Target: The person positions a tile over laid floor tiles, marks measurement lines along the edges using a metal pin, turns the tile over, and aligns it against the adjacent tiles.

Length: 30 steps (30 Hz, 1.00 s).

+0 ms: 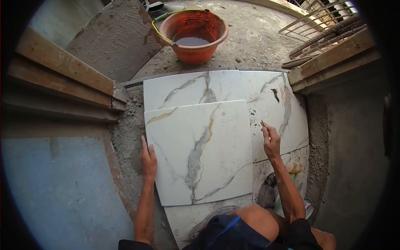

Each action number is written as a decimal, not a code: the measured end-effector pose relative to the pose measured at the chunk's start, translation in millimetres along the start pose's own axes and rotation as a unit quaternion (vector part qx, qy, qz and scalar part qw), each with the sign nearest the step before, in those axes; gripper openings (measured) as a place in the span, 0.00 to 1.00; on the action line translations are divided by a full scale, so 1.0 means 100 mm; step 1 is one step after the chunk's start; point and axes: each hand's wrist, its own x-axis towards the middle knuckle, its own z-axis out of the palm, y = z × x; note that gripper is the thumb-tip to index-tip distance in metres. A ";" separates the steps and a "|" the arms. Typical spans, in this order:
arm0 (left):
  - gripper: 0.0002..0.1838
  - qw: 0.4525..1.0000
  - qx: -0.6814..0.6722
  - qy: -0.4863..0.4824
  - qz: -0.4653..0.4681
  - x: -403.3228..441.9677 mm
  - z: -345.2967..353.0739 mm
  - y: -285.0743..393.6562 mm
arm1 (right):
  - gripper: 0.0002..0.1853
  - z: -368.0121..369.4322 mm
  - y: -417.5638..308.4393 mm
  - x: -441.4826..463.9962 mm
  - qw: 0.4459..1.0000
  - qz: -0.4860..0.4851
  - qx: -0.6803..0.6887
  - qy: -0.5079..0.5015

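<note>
A large white marble-patterned tile [229, 141] with grey and gold veins lies flat, overlapping another white tile [183, 89] at its far end. My left hand [148, 160] is at the left edge of the upper tile, its fingers stretched forward along that side. Whether it presses on the edge I cannot tell. Over the tile on the right [279, 112], which has dark crumbs of mortar on it, my right hand [271, 141] is pinched on a short, thin, dark stick [262, 123]. Its exact kind is too small to make out.
An orange bucket [195, 54] with a yellow handle and some liquid stands beyond the tiles. Wooden door-frame posts [62, 66] [337, 62] flank the opening. A mortar-smeared board [112, 41] leans at the far left, and a metal grille [308, 25] is at the far right.
</note>
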 end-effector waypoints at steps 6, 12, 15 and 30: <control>0.47 0.952 0.297 -0.021 0.070 -0.05 0.51 0.85 | 0.11 -0.65 -0.66 1.18 0.917 -0.151 -0.305 -0.207; 0.59 0.934 0.335 -0.114 -0.039 0.14 0.89 1.21 | 0.07 -0.89 -0.92 1.56 0.842 -0.294 -0.372 -0.258; 0.62 0.933 0.340 -0.110 -0.042 0.16 0.96 1.18 | 0.05 -1.14 -1.03 1.50 0.811 -0.291 -0.357 -0.359; 0.66 0.890 0.406 -0.167 -0.127 0.33 1.06 1.34 | 0.09 -0.09 -0.30 1.54 0.940 -0.033 -0.052 -0.335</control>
